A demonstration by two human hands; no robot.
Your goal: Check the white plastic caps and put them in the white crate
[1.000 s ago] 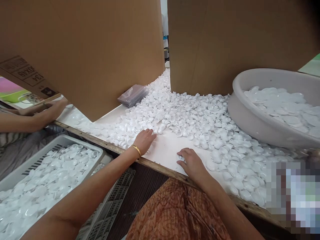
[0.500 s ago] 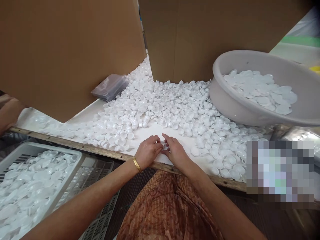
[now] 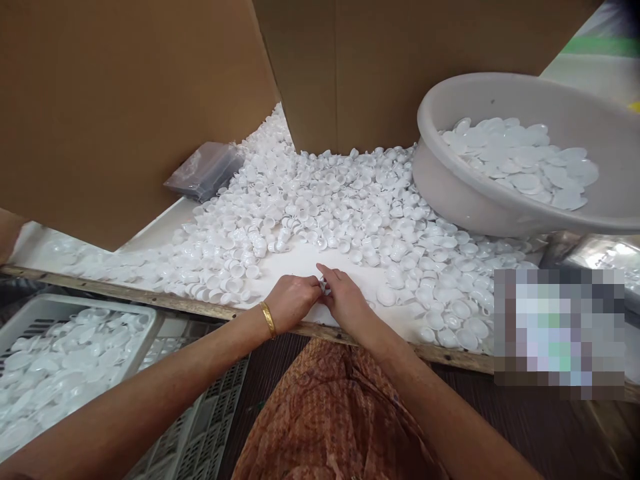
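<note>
My left hand (image 3: 293, 300) and my right hand (image 3: 346, 300) meet at the near edge of the white table (image 3: 160, 230), fingers curled and pinched together around a small white plastic piece (image 3: 324, 287) between them. My left wrist wears a gold bangle (image 3: 267, 319). Just beyond my hands spreads a wide heap of small white plastic caps (image 3: 350, 207).
A grey basin (image 3: 465, 200) holding flat white lids sits at the right. A grey crate (image 3: 125, 313) of white lids stands lower left. Cardboard boxes (image 3: 125, 100) wall the back. A dark plastic bag (image 3: 205, 170) lies by the left box. Another person's arm (image 3: 7, 233) shows far left.
My hands came together from apart and now pinch a small white piece between them. The view shifted left and down, so the basin and boxes sit differently in frame.
</note>
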